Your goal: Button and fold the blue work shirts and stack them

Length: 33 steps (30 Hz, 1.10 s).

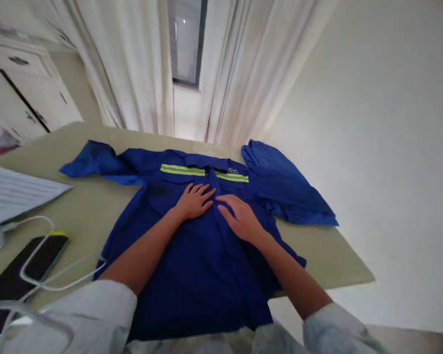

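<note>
A dark blue work jacket [192,265] with yellow-green reflective strips across the chest lies spread front-up on the table, its lower edge reaching toward my body. My left hand [194,200] rests flat on the chest, fingers spread, just below the left strip. Beside it my right hand [239,216] touches the front placket, thumb apart from the fingers and nothing visible in its grasp. One sleeve [96,160] stretches out to the left. On the right, the other sleeve [295,196] lies with more blue fabric [269,155] bunched behind it.
The beige table [325,250] borders a white wall on the right. At left are a printed sheet of paper [18,191], a black phone [40,260] and a white cable [74,285] running near my left forearm. Curtains [133,64] hang behind the table.
</note>
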Each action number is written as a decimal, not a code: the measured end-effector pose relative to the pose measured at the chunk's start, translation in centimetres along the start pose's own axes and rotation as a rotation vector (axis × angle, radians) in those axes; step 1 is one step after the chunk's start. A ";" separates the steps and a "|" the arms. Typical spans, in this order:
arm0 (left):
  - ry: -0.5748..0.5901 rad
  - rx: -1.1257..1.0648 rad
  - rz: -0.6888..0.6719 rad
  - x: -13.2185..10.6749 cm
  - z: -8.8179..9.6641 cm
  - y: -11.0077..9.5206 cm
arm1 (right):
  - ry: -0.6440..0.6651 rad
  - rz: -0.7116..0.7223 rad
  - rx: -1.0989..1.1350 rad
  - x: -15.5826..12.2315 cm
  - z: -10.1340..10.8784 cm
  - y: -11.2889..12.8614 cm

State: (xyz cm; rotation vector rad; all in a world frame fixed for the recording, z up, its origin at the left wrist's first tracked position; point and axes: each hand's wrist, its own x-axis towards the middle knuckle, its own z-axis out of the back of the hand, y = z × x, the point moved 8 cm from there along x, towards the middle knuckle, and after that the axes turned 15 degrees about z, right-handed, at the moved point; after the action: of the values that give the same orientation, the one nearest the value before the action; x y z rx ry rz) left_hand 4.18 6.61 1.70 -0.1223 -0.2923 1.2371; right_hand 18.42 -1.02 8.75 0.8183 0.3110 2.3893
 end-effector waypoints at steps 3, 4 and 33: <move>-0.021 0.011 -0.001 -0.4 0.4 0.1 | 0.208 -0.212 -0.143 8.0 -4.6 -6.0; -0.030 0.003 0.002 -0.4 0.5 0.2 | 0.228 -0.263 -0.185 10.0 -5.3 -7.6; -0.089 -0.042 0.271 10.0 1.5 3.5 | 0.174 -0.302 -0.492 11.8 -6.7 -12.8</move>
State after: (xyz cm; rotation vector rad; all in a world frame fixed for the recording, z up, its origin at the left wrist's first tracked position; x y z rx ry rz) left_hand 3.50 17.11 3.82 -0.1464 -0.3883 1.5080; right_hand 12.61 16.10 4.21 0.3123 -0.0860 2.1188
